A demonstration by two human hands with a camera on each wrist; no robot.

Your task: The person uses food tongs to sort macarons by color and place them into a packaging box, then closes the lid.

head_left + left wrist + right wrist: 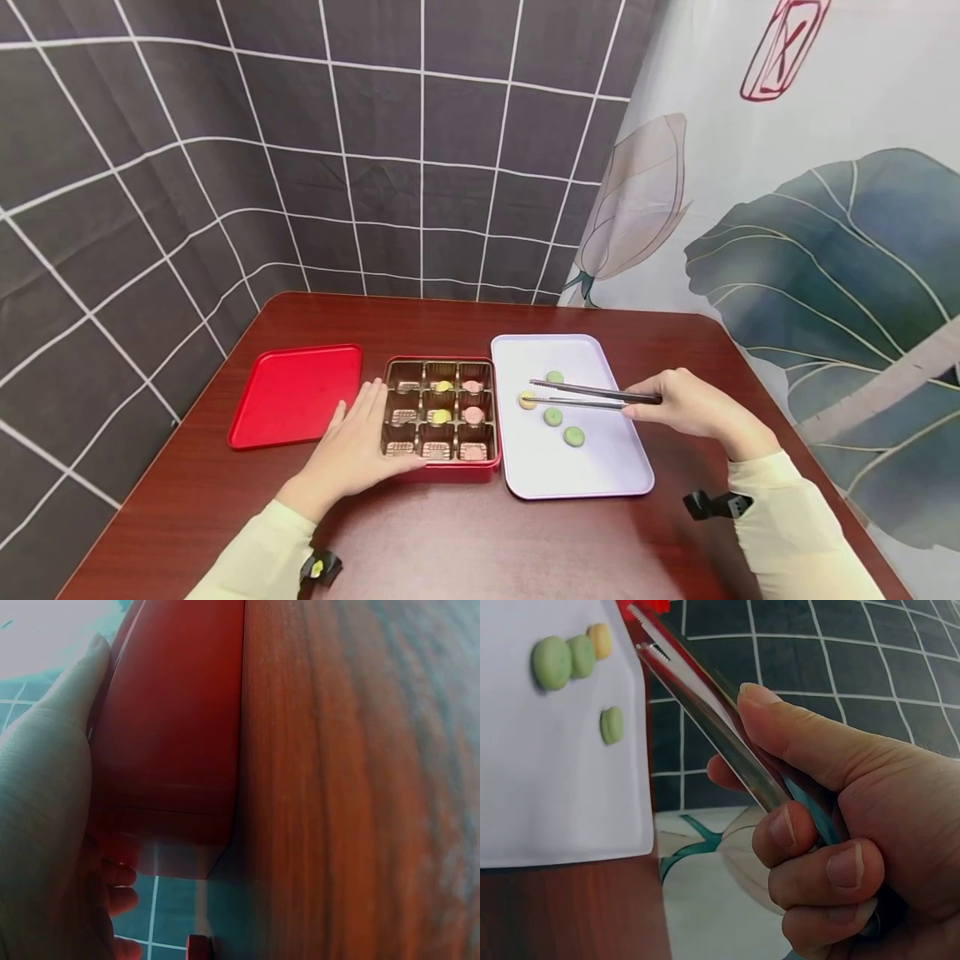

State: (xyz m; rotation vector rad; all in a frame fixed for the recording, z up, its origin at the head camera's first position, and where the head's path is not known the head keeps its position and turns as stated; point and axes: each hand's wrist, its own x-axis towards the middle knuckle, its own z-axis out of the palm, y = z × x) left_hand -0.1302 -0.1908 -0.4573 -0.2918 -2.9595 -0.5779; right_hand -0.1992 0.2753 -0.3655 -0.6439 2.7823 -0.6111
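While the right hand (693, 406) grips a pair of metal tongs (592, 393) with thumb on top and fingers curled beneath, the tong tips sit at a yellow macaron (527, 401) near the left edge of the white tray (600, 475); whether the tips are touching it or merely flanking it cannot be told from the head view. Three green macarons (553, 417) lie on the tray just beside the tongs, one above them and two below. The left hand (352, 454) rests flat, fingers straight, against the left side of the red box (442, 461), whose brown compartments hold several yellow and pink pieces. A red lid (296, 394) lies on the wooden table (465, 542) to the left of that hand. The right wrist view shows the serrated tong tips standing slightly apart, which the head view does not resolve. The left wrist view shows the palm pressed to the box's red wall (172, 727), with the fingertips reaching over its rim.
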